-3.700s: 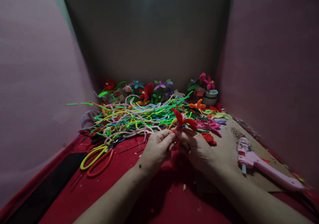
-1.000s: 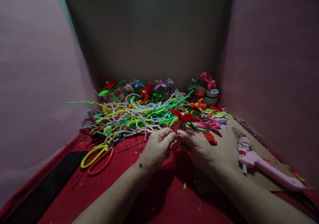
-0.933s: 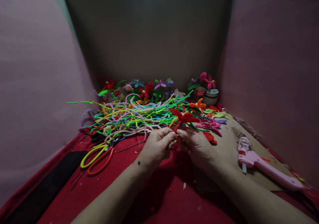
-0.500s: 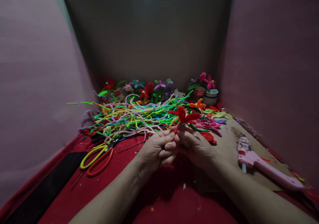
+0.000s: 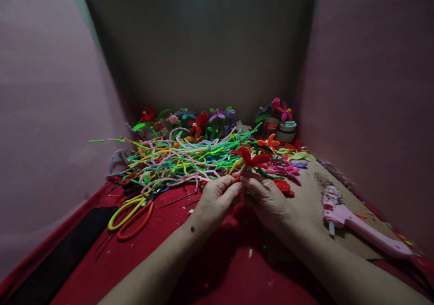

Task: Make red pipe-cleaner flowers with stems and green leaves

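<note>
A red pipe-cleaner flower (image 5: pixel 251 157) with spread petals stands upright above my fingertips, in the middle of the view. My left hand (image 5: pixel 219 199) pinches the base of the flower between thumb and fingers. From the other side my right hand (image 5: pixel 266 199) is closed on the same base, its fingertips touching those of the left. The lower end of the flower is hidden by my fingers. Just behind the hands lies a heap of loose pipe cleaners (image 5: pixel 190 153) in many colours.
Scissors (image 5: pixel 135 217) with yellow and red handles lie at left, near a black strip (image 5: pixel 77 246). A pink glue gun (image 5: pixel 352 221) rests on cardboard (image 5: pixel 308 192) at right. Finished flowers (image 5: pixel 200 123) and a lidded jar (image 5: pixel 286 131) stand along the back. Red cloth (image 5: pixel 224 269) covers the table.
My left hand has rolled over, its back turning up and its curled fingers going out of sight beneath. The red flower stays nearly in place between both hands.
</note>
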`<state>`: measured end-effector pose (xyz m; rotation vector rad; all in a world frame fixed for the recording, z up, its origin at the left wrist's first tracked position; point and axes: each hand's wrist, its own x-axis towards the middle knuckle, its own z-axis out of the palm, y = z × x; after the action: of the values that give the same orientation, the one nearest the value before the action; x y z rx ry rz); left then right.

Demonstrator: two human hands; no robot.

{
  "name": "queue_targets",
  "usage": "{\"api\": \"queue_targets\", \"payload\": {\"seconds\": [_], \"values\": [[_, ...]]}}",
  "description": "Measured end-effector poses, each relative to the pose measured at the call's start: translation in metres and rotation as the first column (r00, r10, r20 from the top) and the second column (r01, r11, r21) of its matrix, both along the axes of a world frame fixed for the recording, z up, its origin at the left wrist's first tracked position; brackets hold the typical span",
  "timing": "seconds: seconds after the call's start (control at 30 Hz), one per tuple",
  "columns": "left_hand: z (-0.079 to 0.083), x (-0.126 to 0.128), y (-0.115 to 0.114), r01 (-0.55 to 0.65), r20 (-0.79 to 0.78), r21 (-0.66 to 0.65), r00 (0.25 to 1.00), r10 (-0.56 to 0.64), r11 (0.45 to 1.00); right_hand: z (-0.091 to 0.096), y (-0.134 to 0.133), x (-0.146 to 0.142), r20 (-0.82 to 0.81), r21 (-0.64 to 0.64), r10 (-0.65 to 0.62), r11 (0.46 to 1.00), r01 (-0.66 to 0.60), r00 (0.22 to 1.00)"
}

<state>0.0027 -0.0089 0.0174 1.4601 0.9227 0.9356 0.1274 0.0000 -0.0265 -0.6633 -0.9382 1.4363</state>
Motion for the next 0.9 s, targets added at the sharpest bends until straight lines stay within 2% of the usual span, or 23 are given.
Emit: {"api": "queue_targets", "payload": {"seconds": [0.1, 0.3, 0.6, 0.9], "values": [[-0.002, 0.002, 0.000, -0.057, -0.018, 0.078, 0.998, 0.058, 0.995, 0.002, 0.000, 0.001, 0.038, -0.010, 0.000, 1.000, 0.000, 0.999], [-0.005, 0.000, 0.005, -0.009, 0.066, -0.062, 0.998, 0.013, 0.998, 0.011, -0.005, 0.002, 0.069, 0.043, -0.003, 0.999, 0.001, 0.998], [-0.010, -0.001, 0.008, 0.024, 0.167, -0.068, 0.986, -0.012, 0.997, 0.000, 0.002, -0.001, 0.017, 0.003, -0.011, 1.000, 0.011, 1.000], [-0.015, -0.005, 0.013, 0.145, 0.277, -0.123, 0.955, -0.107, 0.982, 0.014, -0.003, 0.001, -0.009, 0.071, -0.018, 0.997, 0.018, 1.000]]}}
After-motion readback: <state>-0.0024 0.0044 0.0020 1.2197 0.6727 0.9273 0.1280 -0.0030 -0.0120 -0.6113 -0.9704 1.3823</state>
